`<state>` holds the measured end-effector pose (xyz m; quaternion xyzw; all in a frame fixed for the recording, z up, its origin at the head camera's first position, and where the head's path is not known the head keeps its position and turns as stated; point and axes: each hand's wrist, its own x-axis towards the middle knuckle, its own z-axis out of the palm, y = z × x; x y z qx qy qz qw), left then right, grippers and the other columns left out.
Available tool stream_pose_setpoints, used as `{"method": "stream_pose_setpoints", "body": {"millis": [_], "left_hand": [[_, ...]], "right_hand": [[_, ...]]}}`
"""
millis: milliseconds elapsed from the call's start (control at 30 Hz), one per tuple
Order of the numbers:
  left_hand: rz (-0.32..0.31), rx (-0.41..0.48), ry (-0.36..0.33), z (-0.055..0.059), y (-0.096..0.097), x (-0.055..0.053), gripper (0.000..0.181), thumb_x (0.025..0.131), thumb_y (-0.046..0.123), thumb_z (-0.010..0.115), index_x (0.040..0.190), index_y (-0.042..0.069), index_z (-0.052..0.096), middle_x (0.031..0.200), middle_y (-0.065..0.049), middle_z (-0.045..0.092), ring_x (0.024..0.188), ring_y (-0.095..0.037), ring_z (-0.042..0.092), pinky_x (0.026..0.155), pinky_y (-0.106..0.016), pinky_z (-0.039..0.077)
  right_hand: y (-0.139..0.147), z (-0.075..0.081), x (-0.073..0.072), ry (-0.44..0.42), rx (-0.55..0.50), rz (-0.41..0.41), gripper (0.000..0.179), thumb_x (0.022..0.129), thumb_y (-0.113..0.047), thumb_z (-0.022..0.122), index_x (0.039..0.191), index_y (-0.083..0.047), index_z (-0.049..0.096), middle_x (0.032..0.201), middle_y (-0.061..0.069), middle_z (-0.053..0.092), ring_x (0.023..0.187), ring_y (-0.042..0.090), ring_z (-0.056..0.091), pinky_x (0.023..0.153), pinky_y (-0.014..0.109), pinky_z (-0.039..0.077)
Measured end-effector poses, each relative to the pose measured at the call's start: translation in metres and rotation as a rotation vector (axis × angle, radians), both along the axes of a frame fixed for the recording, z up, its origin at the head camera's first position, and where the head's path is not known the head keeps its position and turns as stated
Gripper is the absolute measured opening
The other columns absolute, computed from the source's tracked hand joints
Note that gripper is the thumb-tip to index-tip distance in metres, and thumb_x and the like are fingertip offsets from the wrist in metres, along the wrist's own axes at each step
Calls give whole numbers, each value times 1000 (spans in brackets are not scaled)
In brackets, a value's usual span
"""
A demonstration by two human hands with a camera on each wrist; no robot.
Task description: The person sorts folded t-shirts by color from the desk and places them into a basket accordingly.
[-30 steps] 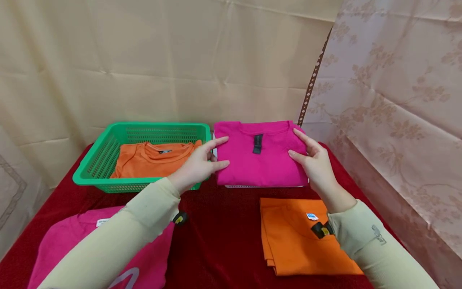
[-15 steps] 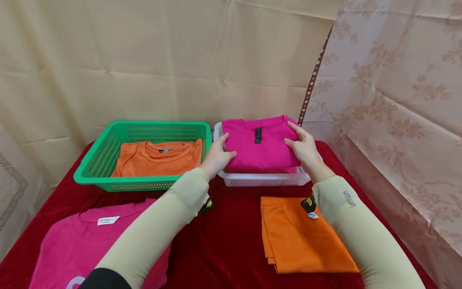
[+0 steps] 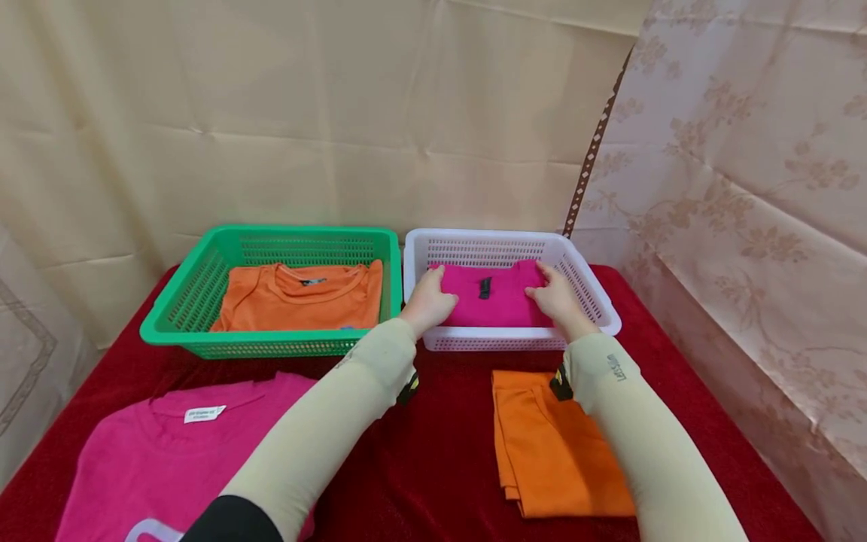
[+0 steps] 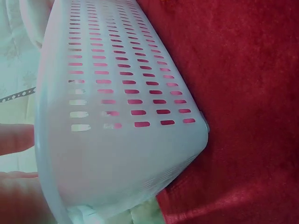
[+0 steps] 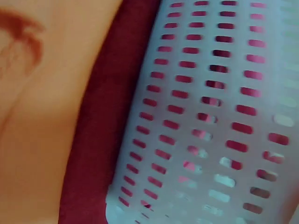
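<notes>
A folded pink T-shirt with a dark neck label lies low inside the white basket. My left hand reaches over the near left rim and holds the shirt's left side. At the opposite side, my right hand grips the shirt's right edge. Fingertips at the shirt's underside are hidden. In the left wrist view, fingers show past the rim of the white basket. The right wrist view shows pink cloth through the slots of the basket wall.
Left of the white basket stands a green basket with a folded orange T-shirt inside. Nearer on the red tablecloth lie a pink T-shirt at left and a folded orange T-shirt at right. Curtains hang behind and at right.
Both hands have lowered the pink T-shirt from above the white basket into it, and drawn closer together. The basket's rim and slotted walls have come into view. The other shirts stay put.
</notes>
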<state>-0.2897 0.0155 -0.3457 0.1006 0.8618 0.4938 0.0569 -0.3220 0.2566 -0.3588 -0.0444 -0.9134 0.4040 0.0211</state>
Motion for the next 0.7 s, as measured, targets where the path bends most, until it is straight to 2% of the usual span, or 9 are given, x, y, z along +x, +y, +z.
{"method": "stream_pose_setpoints", "body": {"millis": [67, 167, 233, 367, 567, 633, 700], "left_hand": [[3, -6, -14, 0, 0, 0, 66, 97, 11, 51, 155, -3, 24, 162, -19, 25, 152, -31, 20, 124, -41, 21], [3, 1, -18, 0, 0, 0, 64, 97, 11, 52, 155, -1, 26, 161, -18, 28, 151, -31, 23, 123, -41, 23], [5, 12, -17, 1, 0, 1, 64, 97, 11, 53, 155, 0, 27, 161, -16, 30, 150, -30, 25, 123, -41, 24], [13, 45, -5, 3, 0, 4, 63, 98, 12, 56, 154, 2, 30, 158, -16, 35, 147, -31, 32, 121, -41, 29], [-1, 220, 23, 3, -1, 16, 58, 99, 12, 57, 152, 2, 35, 151, -15, 47, 134, -31, 52, 110, -40, 44], [3, 272, 38, 2, -2, 22, 55, 99, 14, 57, 150, 4, 39, 147, -13, 52, 130, -30, 54, 107, -39, 47], [14, 321, 55, 1, -4, 29, 51, 100, 16, 57, 147, 4, 45, 140, -13, 58, 122, -31, 58, 101, -39, 50]], "right_hand": [[1, 0, 2, -39, 137, 29, 66, 96, -8, 57, 153, 4, 25, 154, 30, 32, 144, 43, 31, 120, 50, 27], [2, 1, 5, -44, 276, 39, 66, 96, -14, 57, 152, 5, 28, 151, 32, 37, 140, 47, 36, 118, 52, 29], [3, 2, 8, -29, 288, 30, 64, 98, -17, 55, 152, 4, 29, 151, 31, 38, 139, 47, 37, 117, 53, 31], [4, 6, 14, 46, 214, 15, 60, 99, -18, 53, 152, 2, 32, 149, 29, 42, 136, 45, 43, 114, 52, 36], [0, 11, 28, 147, -21, 1, 56, 99, -14, 56, 150, -1, 38, 145, 25, 50, 132, 43, 49, 111, 49, 41], [-2, 13, 35, 166, -105, -5, 54, 99, -13, 56, 150, -2, 40, 143, 25, 52, 130, 39, 52, 109, 44, 44], [-4, 15, 43, 191, -207, -16, 51, 99, -10, 57, 148, -2, 44, 140, 25, 55, 125, 31, 56, 105, 34, 47]]}}
